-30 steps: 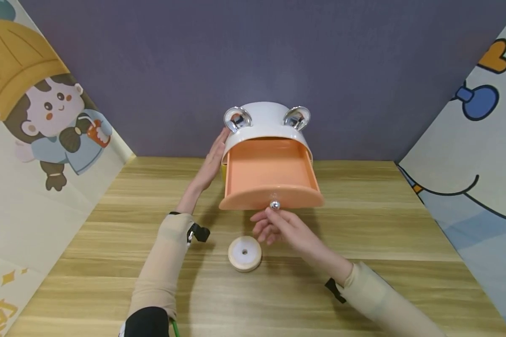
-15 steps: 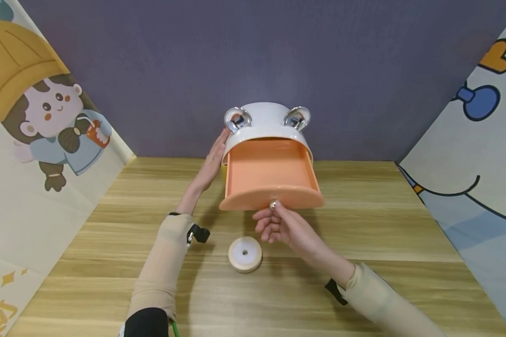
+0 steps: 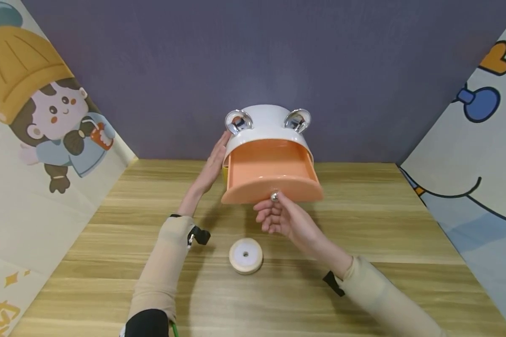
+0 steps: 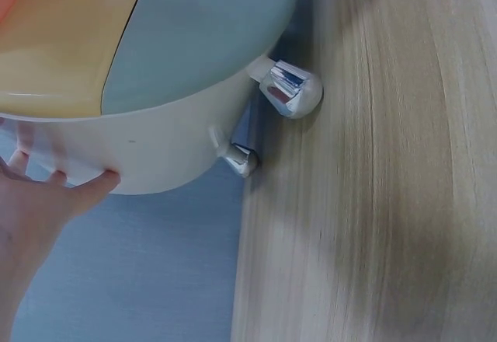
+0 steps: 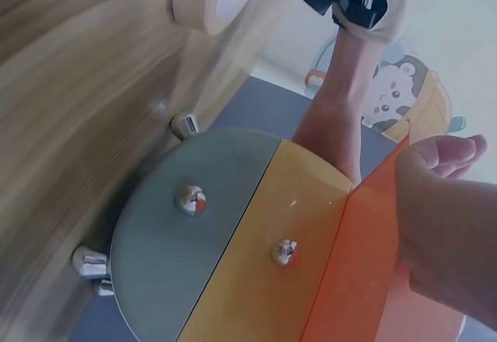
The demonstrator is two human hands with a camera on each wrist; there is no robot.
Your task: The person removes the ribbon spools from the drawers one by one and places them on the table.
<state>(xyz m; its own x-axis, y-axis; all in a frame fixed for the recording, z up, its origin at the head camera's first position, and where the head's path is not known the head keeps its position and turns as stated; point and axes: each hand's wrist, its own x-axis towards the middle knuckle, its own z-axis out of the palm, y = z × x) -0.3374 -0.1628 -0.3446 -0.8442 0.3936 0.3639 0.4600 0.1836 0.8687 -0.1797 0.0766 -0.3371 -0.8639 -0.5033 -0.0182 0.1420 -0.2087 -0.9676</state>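
A rounded white drawer cabinet with silvery, eye-like knobs stands at the table's back. Its orange drawer is pulled out, with nothing visible inside. My right hand has its thumb against the round metal drawer knob, its other fingers loosely bent below. My left hand rests along the cabinet's left side, fingers extended; in the left wrist view, its fingertips touch the white shell. Beneath the orange drawer, the yellow drawer and the grey-green drawer are closed.
A round, pale disc with a small centre hole lies on the wooden table, in front of the cabinet. A dark wall rises behind, and cartoon-printed panels flank both sides.
The orange drawer has slid slightly inward. My right hand has moved a little forward, its thumb shifting from just below the knob to beside it. My left hand stays against the cabinet.
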